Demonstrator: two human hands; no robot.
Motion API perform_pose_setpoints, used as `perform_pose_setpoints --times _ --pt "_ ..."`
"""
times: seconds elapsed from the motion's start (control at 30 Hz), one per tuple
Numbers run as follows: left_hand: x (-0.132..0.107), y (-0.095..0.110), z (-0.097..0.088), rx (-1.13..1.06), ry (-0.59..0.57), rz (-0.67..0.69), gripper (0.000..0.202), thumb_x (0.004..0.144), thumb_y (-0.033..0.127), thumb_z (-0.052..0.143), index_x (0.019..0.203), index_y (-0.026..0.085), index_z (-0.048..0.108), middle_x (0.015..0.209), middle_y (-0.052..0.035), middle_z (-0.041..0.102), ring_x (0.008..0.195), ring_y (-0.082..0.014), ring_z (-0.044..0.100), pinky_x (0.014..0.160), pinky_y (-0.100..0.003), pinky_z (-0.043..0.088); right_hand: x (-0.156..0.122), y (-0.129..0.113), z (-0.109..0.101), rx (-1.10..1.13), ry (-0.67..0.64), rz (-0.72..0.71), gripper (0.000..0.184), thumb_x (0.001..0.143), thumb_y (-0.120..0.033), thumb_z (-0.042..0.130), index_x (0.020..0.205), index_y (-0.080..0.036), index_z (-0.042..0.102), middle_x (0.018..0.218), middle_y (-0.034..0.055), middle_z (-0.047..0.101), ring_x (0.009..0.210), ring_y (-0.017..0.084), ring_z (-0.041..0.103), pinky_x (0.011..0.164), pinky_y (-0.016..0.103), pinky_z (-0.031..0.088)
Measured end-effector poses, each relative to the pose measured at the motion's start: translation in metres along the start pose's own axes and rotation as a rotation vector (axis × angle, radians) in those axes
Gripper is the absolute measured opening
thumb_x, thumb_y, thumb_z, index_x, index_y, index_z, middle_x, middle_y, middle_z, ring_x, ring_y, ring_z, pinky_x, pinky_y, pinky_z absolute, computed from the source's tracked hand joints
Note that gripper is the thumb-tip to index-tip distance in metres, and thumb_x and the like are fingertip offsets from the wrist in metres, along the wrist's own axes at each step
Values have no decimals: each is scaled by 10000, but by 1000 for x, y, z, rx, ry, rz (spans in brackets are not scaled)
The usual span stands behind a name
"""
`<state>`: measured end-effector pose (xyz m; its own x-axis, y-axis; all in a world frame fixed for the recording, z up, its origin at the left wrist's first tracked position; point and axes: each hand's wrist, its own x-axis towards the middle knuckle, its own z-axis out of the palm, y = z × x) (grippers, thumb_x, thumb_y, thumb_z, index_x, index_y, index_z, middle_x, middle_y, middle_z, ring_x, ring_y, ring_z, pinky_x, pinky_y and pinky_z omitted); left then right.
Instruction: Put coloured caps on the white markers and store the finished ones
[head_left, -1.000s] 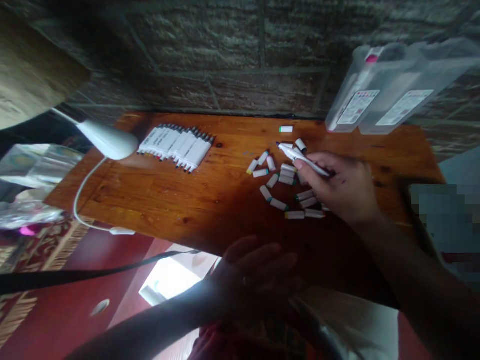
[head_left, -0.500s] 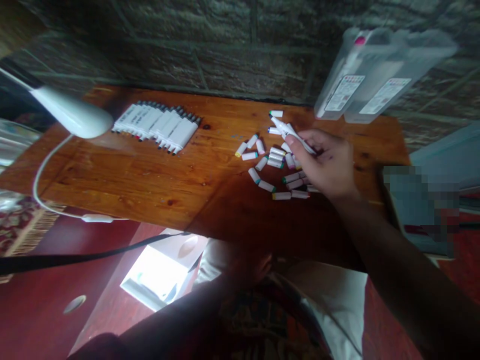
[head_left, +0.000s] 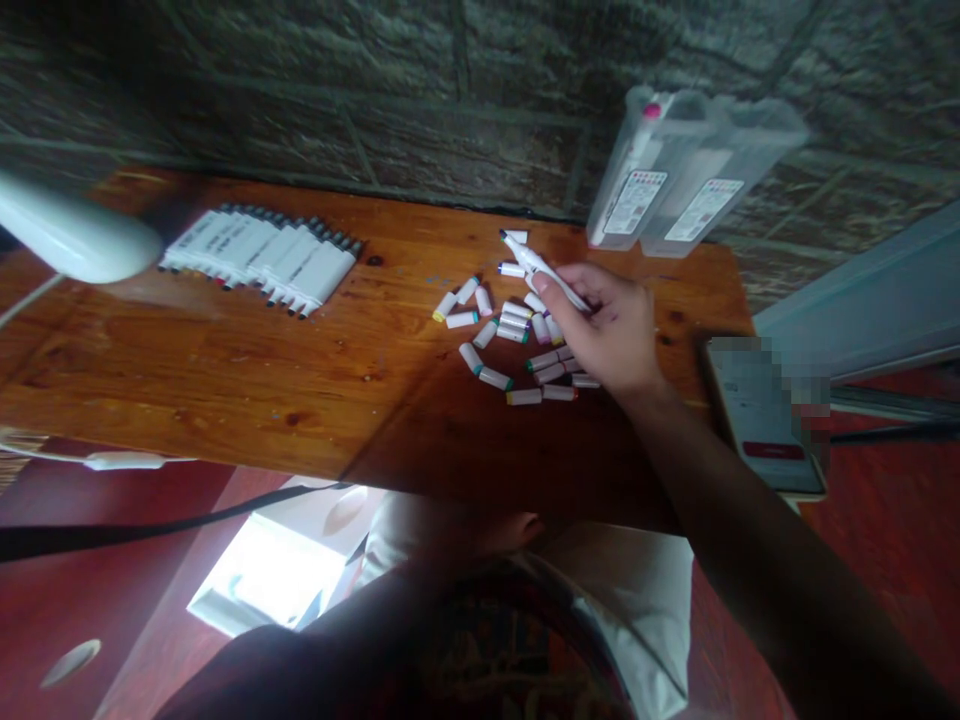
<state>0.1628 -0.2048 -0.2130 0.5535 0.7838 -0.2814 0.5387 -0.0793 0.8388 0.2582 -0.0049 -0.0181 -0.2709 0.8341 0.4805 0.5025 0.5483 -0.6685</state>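
Note:
My right hand (head_left: pixel 611 325) is closed around a white uncapped marker (head_left: pixel 534 262), its dark tip pointing up and left near a loose cap (head_left: pixel 517 237) at the back. Below and around that hand, several white marker caps (head_left: pixel 513 325) with coloured ends lie scattered on the wooden table (head_left: pixel 247 370). To the left, several white markers (head_left: pixel 262 255) lie side by side in a slanting row, their tips bare at the near end. Low in my lap, in deep shade, is my left hand (head_left: pixel 517 530); its fingers are mostly hidden.
Two clear plastic marker cases (head_left: pixel 660 190) stand at the back right against the brick wall, one with a pink-ended marker inside. A white lamp (head_left: pixel 82 230) hangs over the left side. A tablet (head_left: pixel 765 420) sits at the right edge; an open white box (head_left: pixel 277 570) is below.
My view has swung right, so the table and everything on it appear farther left. My right hand keeps hold of the marker, and the marker's dark tip shows more clearly.

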Motion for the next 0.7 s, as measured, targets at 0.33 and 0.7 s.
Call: perform_pose_setpoints --times 0.33,0.7 --pt "-76 80 -44 112 -47 422 261 844 260 611 600 186 555 539 9 574 491 -106 455 492 -258 312 0 1 3 18 -10 35 316 940 -459 564 855 -195 715 631 -20 629 578 114 563 601 247 435" --pt "-59 136 -209 -70 779 396 103 910 192 611 810 183 592 703 15 590 626 -92 532 595 -217 406 -2 1 8 333 -46 134 309 904 -398 577 1133 -204 650 919 40 745 702 154 661 654 290 532"
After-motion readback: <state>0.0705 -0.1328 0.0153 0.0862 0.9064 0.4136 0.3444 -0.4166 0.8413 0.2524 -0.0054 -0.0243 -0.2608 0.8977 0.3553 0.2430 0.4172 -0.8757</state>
